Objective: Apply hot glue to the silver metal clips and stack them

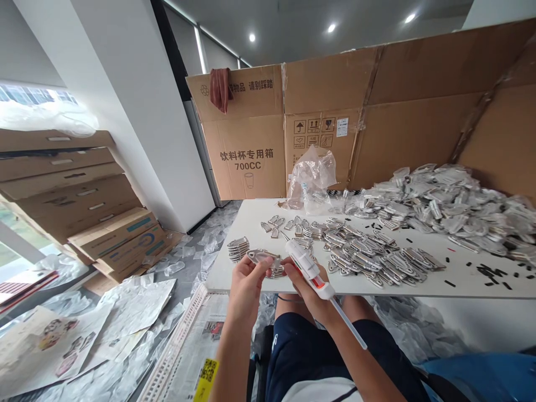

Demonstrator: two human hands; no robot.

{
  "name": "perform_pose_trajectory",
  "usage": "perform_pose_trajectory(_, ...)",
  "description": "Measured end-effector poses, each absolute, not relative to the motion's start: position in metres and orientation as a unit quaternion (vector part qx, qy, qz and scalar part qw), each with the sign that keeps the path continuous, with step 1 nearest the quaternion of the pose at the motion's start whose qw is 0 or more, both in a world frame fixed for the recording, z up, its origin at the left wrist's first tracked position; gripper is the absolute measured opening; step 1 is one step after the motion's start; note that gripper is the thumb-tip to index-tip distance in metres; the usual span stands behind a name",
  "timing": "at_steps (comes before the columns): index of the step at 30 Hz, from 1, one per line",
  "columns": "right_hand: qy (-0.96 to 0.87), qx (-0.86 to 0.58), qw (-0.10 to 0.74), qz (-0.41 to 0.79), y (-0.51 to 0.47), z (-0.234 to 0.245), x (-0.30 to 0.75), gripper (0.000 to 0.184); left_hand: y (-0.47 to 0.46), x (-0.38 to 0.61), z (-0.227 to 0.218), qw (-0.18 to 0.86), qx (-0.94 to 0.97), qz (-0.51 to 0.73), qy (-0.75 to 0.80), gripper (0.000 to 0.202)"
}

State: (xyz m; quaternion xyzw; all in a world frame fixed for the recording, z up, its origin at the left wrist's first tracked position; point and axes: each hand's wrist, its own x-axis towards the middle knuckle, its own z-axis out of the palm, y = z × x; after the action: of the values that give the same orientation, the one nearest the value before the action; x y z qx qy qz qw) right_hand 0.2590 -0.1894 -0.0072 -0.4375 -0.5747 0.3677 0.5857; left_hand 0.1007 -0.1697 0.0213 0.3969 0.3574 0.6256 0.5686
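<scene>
My left hand (245, 282) is closed round a small silver metal clip (263, 257), held just over the near edge of the white table (419, 282). My right hand (307, 287) grips a white glue gun (307, 265) with an orange trigger; its nozzle points at the clip and a clear glue stick juts out behind over my lap. A small stack of clips (238, 248) sits at the table's left corner. Rows of laid-out clips (368, 251) spread to the right of my hands.
A big heap of bagged clips (452, 204) fills the table's far right, with a crumpled plastic bag (312, 178) at the back. Cardboard boxes (251, 145) wall off the table behind. Stacked flat cartons (71, 190), newspaper and plastic scraps litter the floor at left.
</scene>
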Motion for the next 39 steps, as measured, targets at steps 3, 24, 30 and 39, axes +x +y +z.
perform_pose_trajectory(3,-0.558,-0.439,0.584,0.393,-0.191,-0.005,0.254,0.047,-0.171,0.104,0.02,0.551,0.447,0.602,0.367,0.027)
perform_pose_trajectory(24,-0.446,-0.444,0.637,0.446,-0.178,-0.018,0.257,0.049,-0.167,0.084,0.023,0.415,0.651,0.454,0.444,0.055)
perform_pose_trajectory(30,-0.472,-0.449,0.613,0.447,-0.177,-0.018,0.267,0.043,-0.161,0.075,0.025,0.4,0.494,0.623,0.456,0.057)
perform_pose_trajectory(39,-0.585,-0.423,0.531,0.443,-0.19,0.001,0.267,0.036,-0.164,0.08,0.021,0.468,0.619,0.476,0.414,0.04)
